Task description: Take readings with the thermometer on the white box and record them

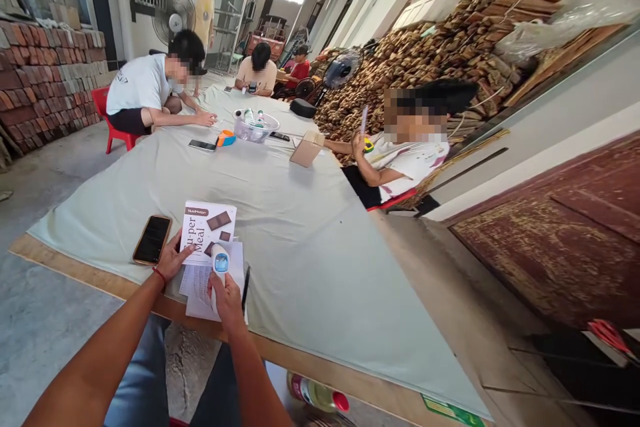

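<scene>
My left hand [173, 255] grips the lower left side of a white and brown box [220, 217] printed "Meal", with pictures of chocolate pieces on its front. In my right hand [227, 299] is a white infrared thermometer [219, 257] with a lit blue screen, its head close to the box's lower right corner. Beneath both lie sheets of paper [200, 307] with rows of print or writing. A dark pen [246, 288] rests along the papers' right edge. Left of the box, a phone [153, 239] lies screen up.
A pale cloth covers the table [320, 247]. Farther along are a clear basket [256, 125] of bottles, an orange and blue device [226, 138], another phone [203, 145] and a cardboard box [307, 149]. People sit on both sides; one at right holds a tape measure [369, 145].
</scene>
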Demonstrator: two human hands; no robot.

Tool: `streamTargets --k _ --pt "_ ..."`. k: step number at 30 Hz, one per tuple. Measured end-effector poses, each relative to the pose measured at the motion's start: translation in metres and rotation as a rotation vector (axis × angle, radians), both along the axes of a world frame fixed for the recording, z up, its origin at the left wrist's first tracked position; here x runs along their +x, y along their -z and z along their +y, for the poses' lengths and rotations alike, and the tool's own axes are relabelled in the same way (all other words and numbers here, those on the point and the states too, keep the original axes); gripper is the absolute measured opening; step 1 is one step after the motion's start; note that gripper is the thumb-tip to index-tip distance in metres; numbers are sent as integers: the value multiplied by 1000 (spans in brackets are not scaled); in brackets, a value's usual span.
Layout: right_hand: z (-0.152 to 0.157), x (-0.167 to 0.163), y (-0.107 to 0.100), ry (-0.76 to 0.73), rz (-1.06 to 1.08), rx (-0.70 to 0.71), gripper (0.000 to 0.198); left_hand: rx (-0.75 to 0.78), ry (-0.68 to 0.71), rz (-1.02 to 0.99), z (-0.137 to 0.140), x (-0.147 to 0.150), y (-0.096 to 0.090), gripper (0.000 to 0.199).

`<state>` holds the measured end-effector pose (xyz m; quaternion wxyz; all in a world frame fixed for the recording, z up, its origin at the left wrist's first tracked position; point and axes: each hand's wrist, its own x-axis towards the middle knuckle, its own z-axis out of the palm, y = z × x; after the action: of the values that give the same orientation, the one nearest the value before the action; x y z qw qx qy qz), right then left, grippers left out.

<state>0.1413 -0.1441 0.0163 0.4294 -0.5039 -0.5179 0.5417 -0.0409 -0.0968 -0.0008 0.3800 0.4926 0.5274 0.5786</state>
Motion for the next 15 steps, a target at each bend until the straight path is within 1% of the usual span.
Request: streamTargets --k 6,9,15 --pt "-4 -6 -5 35 7 -32 36 -27 11 -24 1 1 0 74" --pt "-5 -7 -6 27 39 -40 36 -14 16 -36 0 2 -4 72" --pt "-4 -7 -6 8 9 -34 38 -21 16 -53 0 0 -4 68"
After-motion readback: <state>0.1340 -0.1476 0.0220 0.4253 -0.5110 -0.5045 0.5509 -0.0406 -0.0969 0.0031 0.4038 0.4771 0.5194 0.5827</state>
